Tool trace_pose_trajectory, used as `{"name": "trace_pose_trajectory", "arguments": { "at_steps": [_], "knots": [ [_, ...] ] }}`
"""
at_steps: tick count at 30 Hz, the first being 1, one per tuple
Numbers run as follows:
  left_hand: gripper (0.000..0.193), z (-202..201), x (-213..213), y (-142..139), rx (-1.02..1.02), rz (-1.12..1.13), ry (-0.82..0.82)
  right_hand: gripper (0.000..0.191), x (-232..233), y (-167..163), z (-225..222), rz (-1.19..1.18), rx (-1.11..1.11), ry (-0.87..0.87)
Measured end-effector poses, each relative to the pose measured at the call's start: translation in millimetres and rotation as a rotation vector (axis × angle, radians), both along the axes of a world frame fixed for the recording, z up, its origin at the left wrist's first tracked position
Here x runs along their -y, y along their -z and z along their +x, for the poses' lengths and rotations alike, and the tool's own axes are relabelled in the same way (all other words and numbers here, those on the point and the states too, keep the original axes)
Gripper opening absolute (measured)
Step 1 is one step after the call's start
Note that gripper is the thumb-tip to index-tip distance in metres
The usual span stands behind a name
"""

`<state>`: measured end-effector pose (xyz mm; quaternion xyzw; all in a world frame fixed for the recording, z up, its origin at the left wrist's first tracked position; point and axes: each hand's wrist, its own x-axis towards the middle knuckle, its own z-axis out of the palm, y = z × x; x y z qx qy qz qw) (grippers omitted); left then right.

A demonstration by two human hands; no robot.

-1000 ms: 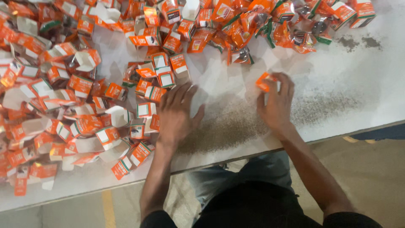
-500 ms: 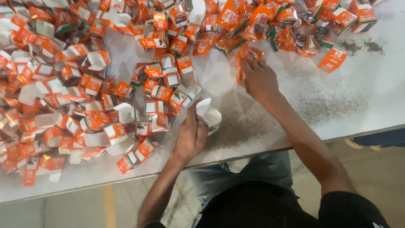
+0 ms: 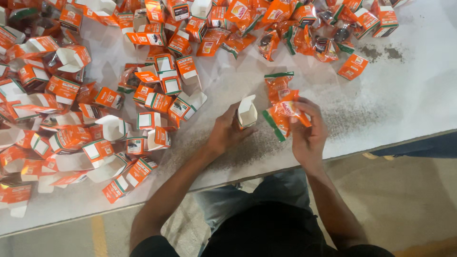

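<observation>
My left hand grips a small open carton, white inside, upright near the table's front edge. My right hand holds an orange foil sachet with a green end, just right of the carton. A second orange sachet hangs or lies directly above it, touching it. To the left lies a heap of open orange-and-white cartons. Along the far edge is a pile of orange sachets.
The white table has a worn grey patch in front of me and dark specks at the far right. One closed orange carton lies apart at the right. The table's front edge runs diagonally; a concrete floor shows below.
My left hand picked an open carton off the heap and brought it to the middle. My right hand reached to the far pile, took sachets and drew them back beside the carton.
</observation>
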<state>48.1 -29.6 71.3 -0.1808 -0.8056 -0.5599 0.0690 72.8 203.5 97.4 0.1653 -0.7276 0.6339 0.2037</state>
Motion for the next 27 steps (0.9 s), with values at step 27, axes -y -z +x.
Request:
{"name": "trace_pose_trajectory", "arguments": {
  "at_steps": [27],
  "knots": [
    [0.077,-6,7,17,-0.207,-0.162,-0.01,0.023,57,-13,-46,1.104,0.02,-0.093]
  ]
}}
